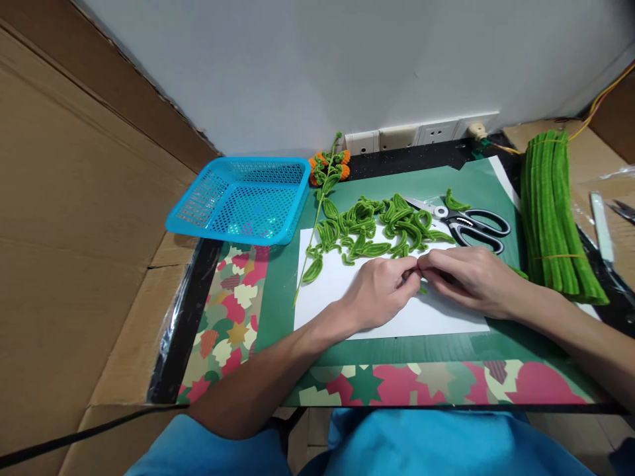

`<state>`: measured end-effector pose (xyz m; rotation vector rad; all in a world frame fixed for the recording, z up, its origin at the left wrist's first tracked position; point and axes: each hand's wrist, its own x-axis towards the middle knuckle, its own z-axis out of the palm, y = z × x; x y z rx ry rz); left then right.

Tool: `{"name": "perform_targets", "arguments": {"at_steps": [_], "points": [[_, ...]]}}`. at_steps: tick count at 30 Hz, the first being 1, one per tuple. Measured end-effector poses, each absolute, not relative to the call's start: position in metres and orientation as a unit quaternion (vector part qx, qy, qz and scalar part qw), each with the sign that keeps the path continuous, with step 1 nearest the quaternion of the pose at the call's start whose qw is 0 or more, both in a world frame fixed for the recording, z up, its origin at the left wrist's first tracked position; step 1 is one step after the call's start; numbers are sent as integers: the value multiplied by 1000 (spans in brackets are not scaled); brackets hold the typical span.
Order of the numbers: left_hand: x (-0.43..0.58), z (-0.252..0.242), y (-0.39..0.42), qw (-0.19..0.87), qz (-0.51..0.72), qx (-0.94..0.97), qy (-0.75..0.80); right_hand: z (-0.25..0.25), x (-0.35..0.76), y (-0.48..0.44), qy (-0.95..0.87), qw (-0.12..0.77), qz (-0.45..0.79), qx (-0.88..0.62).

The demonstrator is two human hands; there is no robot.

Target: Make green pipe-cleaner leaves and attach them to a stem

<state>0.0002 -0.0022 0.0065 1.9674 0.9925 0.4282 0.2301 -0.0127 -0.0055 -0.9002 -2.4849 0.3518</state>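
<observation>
My left hand [380, 291] and my right hand [466, 277] meet fingertip to fingertip over a white sheet [342, 297]. Both are closed in a pinch on a small green pipe-cleaner piece [423, 289], mostly hidden by the fingers. Just beyond the hands lies a heap of folded green pipe-cleaner leaves [377, 228]. A long green stem with leaves and orange flower heads [322, 198] lies along the sheet's left side.
Black-handled scissors [469, 225] lie right of the heap. A bundle of straight green pipe cleaners [553, 211] sits at the far right. A blue mesh basket [243, 198] stands at the back left. Cardboard walls flank the table; power sockets [421, 134] line the wall.
</observation>
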Motion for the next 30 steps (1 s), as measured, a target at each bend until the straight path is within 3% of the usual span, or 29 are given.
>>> {"name": "perform_targets", "arguments": {"at_steps": [30], "points": [[0, 6, -3, 435, 180, 788, 397, -9, 231, -14, -901, 234, 143, -335]]}}
